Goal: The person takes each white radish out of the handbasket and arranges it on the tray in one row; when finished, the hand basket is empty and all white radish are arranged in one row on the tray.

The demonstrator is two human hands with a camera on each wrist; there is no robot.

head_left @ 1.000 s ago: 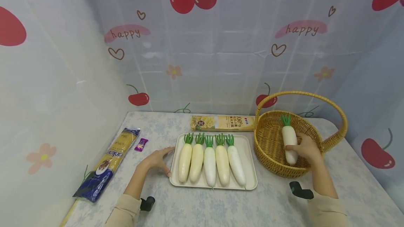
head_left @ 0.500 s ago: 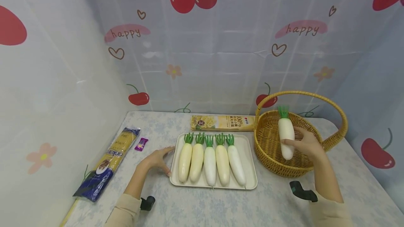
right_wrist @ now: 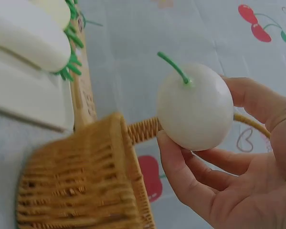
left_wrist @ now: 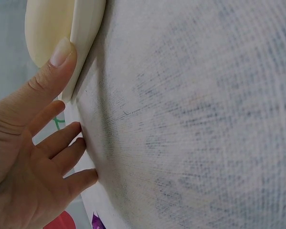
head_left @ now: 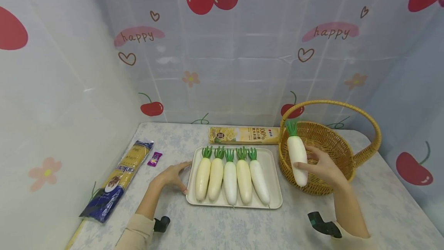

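My right hand [head_left: 322, 167] pinches a white radish [head_left: 297, 159] with green leaves, raised over the left rim of the wicker basket [head_left: 341, 136]. In the right wrist view the radish [right_wrist: 197, 109] shows end-on between thumb and fingers. To the left, several white and cream radishes [head_left: 230, 182] lie side by side on a white tray [head_left: 274, 182], leaves pointing away. My left hand [head_left: 173, 176] rests at the tray's left edge with fingers spread. The left wrist view shows its thumb [left_wrist: 52, 71] touching the tray's rim [left_wrist: 88, 38], the other fingers extended near the cloth.
A yellow pasta packet [head_left: 244, 135] lies behind the tray, against the basket. On the left are a blue and gold pasta bag [head_left: 119, 180] and a small purple sweet [head_left: 154, 159]. The basket's tall handle [head_left: 329, 102] arches above it. A printed curtain stands behind the table.
My right hand has lifted the radish from inside the basket and carried it left, over the basket's near-left rim. My left hand and the tray have stayed in place.
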